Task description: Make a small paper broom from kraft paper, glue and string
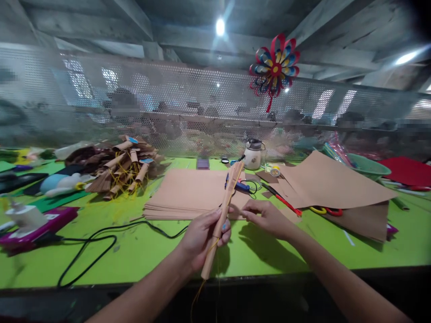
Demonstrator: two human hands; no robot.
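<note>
My left hand point(205, 235) is closed around a rolled brown paper tube point(211, 259), tilted with its near end toward me. A yellow string point(215, 243) wraps the tube, and loose ends hang below it. Just right of the tube, my right hand point(266, 217) is held in a pinch; whatever lies between its fingertips is too small to make out. Behind both hands lies a stack of brown paper sheets point(182, 193). A blue-handled tool point(241, 185) with a cord rests beyond the tube.
At left is a pile of folded paper pieces point(117, 170) with yellow strings, near a purple power strip point(63, 222) and black cable point(89, 240). Red-and-black scissors point(286, 204), more brown paper point(336, 179), a green basin point(368, 164) and a jug point(253, 154) stand around the green table point(151, 260).
</note>
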